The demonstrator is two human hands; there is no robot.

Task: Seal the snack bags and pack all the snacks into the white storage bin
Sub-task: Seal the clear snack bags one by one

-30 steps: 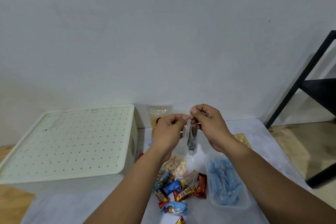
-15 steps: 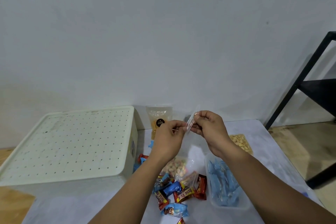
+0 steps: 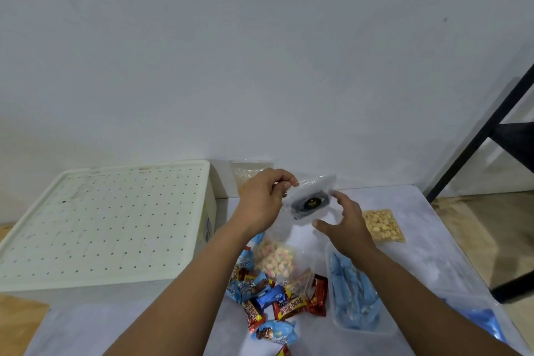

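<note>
My left hand (image 3: 264, 199) pinches the top corner of a clear zip bag with a dark label (image 3: 310, 200), held in the air above the table. My right hand (image 3: 344, 224) is spread open just right of the bag, not gripping it. The white storage bin (image 3: 109, 225) stands at the left with its dotted lid on. Below the hands lie a clear bag of pastel candies (image 3: 274, 259), a pile of wrapped chocolate bars (image 3: 277, 298) and a flat bag of nuts (image 3: 383, 225).
A clear plastic tub with blue wrappers (image 3: 354, 298) sits under my right forearm. Another clear bag (image 3: 248, 172) leans against the wall behind my left hand. A black metal frame (image 3: 491, 130) stands at the right beside the table (image 3: 433, 254).
My right hand has let go of the bag and opened. The bag has turned from edge-on to flat, label toward me, held by my left hand alone.
</note>
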